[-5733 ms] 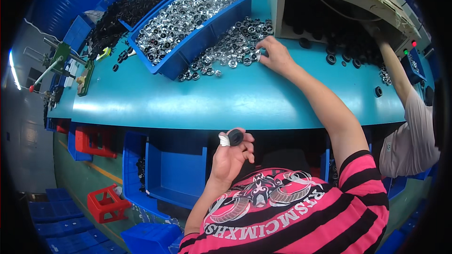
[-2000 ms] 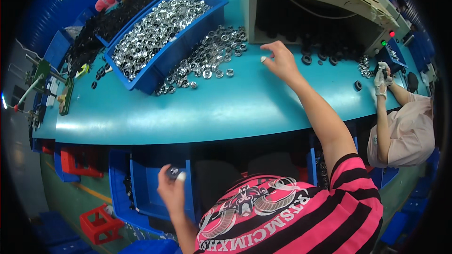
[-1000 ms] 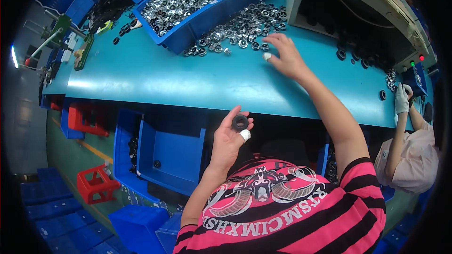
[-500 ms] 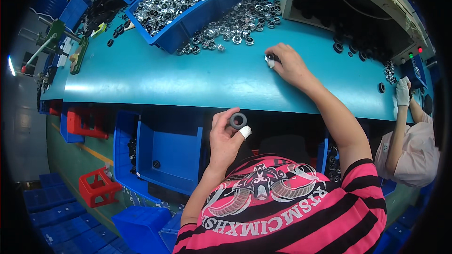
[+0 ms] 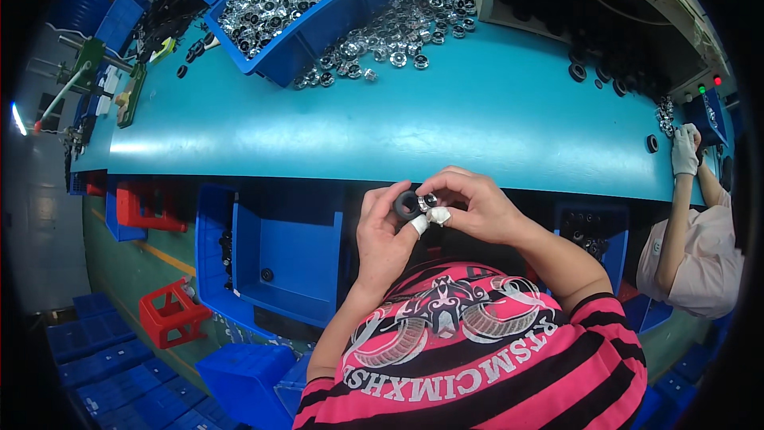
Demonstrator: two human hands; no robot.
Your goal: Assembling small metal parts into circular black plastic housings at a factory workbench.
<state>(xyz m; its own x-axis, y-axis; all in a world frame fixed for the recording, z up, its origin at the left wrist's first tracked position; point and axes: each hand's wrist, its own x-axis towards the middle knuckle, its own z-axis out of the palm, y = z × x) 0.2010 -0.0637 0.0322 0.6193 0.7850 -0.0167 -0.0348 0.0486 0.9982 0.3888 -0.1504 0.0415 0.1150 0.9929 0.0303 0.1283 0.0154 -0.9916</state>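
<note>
My left hand is closed on a black rubber tyre at the table's near edge, its open hole facing right. Between the fingertips of my right hand is a small shiny silver wheel hub with a dark centre. The hub is right beside the tyre, at the mouth of its hole; whether any of it sits inside I cannot tell. White wrapping covers both thumbs. Beyond my hands, many similar hubs lie loose on the turquoise table.
A blue bin heaped with hubs stands at the back. Black tyres lie by a machine box at right, near a co-worker's gloved hand. A green hand press stands left. Below are a blue tray and red stool.
My right hand has come from over the table down and left, bringing the hub to the tyre. My left hand has stayed nearly in place with the tyre.
</note>
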